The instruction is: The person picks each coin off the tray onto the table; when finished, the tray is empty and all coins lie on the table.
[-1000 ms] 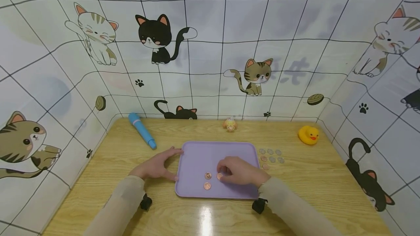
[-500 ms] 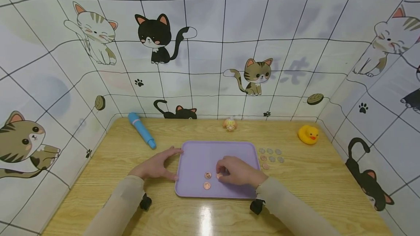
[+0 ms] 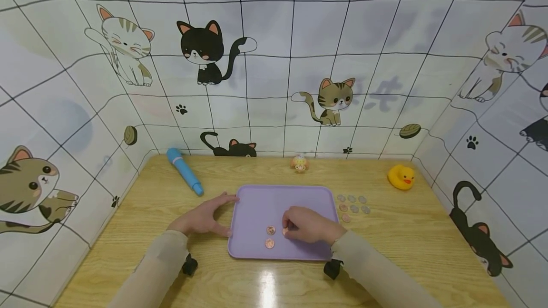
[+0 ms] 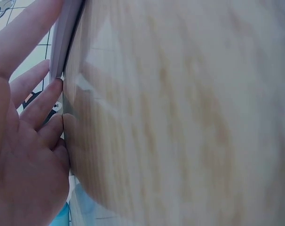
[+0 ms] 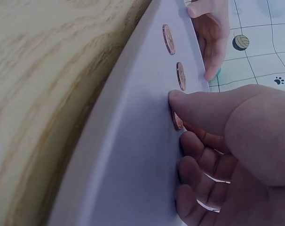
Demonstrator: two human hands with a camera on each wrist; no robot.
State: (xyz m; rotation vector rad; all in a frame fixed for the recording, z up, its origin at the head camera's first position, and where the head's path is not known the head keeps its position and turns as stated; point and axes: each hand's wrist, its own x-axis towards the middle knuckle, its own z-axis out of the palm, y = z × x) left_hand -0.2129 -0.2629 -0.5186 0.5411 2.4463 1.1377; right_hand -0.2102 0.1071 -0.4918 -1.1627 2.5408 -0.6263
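A lilac tray (image 3: 282,198) lies on the wooden table. My left hand (image 3: 203,215) rests at its left rim, thumb and fingers spread and touching the edge. Over the tray's middle, my right hand (image 3: 310,225) pinches a copper coin (image 5: 178,121) at the tray surface; the thumb covers part of it, and the other fingers curl against the tray. Just left of that coin lie two more copper coins, an upper one (image 3: 271,230) and a lower one (image 3: 269,243), flat and apart from each other.
Right of the tray, several silver coins (image 3: 354,208) and two copper coins (image 3: 346,218) lie on the table (image 3: 411,236). Along the back are a blue capped tube (image 3: 185,172), a small figurine (image 3: 299,163) and a yellow rubber duck (image 3: 401,177). Cat-printed walls (image 3: 265,75) enclose the table.
My right hand and wrist have shifted slightly left, and the thumb hides more of the pinched coin. The left hand, tray and other coins stay in place.
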